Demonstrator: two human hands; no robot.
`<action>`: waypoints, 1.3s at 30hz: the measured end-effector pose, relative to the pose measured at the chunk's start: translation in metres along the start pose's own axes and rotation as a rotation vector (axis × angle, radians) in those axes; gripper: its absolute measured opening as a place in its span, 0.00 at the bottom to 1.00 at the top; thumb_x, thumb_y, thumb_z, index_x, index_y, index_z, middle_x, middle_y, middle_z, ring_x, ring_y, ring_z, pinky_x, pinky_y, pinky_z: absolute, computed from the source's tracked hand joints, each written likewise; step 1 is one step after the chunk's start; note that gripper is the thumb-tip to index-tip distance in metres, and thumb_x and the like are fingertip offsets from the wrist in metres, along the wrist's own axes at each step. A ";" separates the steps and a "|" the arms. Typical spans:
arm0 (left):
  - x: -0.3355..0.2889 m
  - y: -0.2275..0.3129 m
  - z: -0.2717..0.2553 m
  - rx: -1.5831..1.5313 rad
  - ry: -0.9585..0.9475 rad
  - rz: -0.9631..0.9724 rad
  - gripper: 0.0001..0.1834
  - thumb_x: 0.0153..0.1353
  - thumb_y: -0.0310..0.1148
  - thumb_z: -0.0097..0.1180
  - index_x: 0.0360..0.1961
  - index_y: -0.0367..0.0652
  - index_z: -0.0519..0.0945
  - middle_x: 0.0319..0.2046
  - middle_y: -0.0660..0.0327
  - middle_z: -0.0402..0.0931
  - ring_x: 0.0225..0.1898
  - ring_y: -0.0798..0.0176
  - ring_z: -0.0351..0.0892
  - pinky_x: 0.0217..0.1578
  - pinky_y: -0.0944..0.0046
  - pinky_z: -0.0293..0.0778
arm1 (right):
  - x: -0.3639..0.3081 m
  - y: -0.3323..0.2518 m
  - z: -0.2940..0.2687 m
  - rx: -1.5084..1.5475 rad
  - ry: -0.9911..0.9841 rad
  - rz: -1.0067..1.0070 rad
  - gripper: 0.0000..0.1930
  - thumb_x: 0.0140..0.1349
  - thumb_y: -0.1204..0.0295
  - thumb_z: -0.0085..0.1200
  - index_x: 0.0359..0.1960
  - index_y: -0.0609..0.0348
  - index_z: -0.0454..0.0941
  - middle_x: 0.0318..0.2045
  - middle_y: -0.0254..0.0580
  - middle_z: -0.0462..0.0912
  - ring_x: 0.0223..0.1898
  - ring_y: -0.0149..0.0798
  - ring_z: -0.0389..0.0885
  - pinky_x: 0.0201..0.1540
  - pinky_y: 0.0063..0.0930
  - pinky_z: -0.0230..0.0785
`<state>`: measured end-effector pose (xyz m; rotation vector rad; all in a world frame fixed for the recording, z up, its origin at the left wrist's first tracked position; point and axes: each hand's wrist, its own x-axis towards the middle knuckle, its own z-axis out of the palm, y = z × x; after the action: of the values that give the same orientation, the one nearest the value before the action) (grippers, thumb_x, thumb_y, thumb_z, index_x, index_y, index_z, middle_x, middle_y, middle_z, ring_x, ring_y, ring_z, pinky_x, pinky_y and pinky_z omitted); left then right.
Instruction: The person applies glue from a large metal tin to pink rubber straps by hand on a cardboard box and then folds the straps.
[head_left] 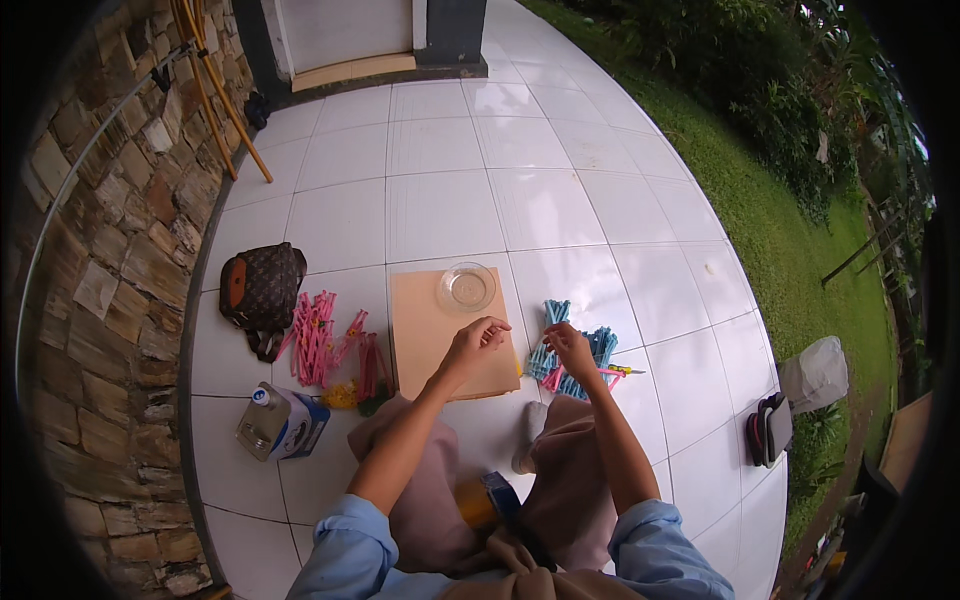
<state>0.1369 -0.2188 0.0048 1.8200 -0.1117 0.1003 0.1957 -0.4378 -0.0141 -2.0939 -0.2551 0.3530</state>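
Observation:
My left hand (482,338) is raised over the tan board (430,340), its fingers curled together in a pinch. To its right my right hand (569,347) hovers above thin teal strips (604,343), fingertips also drawn together. Anything between the fingers of either hand is too small to make out. On the board's far part rests a clear glass bowl (467,288). Pink strips (315,338) lie in a heap left of the board. Beside the teal strips are a few pink pieces and a thin yellow tool (627,370).
At the left stand a brown patterned backpack (262,290) and a metal can (285,422) with a blue cap. Small yellow pieces (340,395) lie by the pink heap. A stone wall (120,270) bounds the left; a black case (768,430) and plastic bag (815,375) sit far right.

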 end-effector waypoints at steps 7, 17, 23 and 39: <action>0.035 -0.027 0.103 -0.126 -0.326 -0.202 0.10 0.64 0.33 0.48 0.42 0.42 0.76 0.28 0.66 0.75 0.29 0.74 0.73 0.36 0.71 0.72 | 0.006 0.107 -0.075 0.344 0.071 0.279 0.13 0.61 0.72 0.47 0.47 0.61 0.70 0.31 0.43 0.80 0.29 0.33 0.80 0.31 0.26 0.72; 0.038 -0.218 0.266 -0.043 -0.256 -0.564 0.16 0.61 0.23 0.42 0.52 0.37 0.67 0.45 0.55 0.73 0.42 0.65 0.76 0.41 0.68 0.74 | 0.017 0.264 0.008 0.023 0.148 0.206 0.15 0.55 0.77 0.48 0.45 0.63 0.67 0.26 0.48 0.79 0.28 0.42 0.80 0.33 0.32 0.72; 0.018 -0.277 0.277 -0.002 -0.028 -0.430 0.20 0.54 0.20 0.49 0.50 0.36 0.67 0.46 0.51 0.72 0.46 0.53 0.75 0.46 0.61 0.70 | 0.061 0.253 0.054 -0.007 0.221 0.422 0.30 0.51 0.77 0.51 0.55 0.63 0.50 0.29 0.61 0.78 0.34 0.61 0.78 0.38 0.46 0.69; 0.055 -0.064 0.215 -0.186 -0.056 -0.199 0.05 0.59 0.21 0.46 0.35 0.38 0.64 0.27 0.58 0.67 0.27 0.64 0.70 0.29 0.65 0.67 | 0.019 0.095 -0.054 0.244 0.459 0.230 0.23 0.61 0.78 0.44 0.56 0.63 0.51 0.23 0.45 0.75 0.23 0.37 0.75 0.28 0.28 0.66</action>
<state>0.2013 -0.4121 -0.1029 1.6388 0.0208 -0.0990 0.2364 -0.5233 -0.0718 -1.9019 0.2890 0.0271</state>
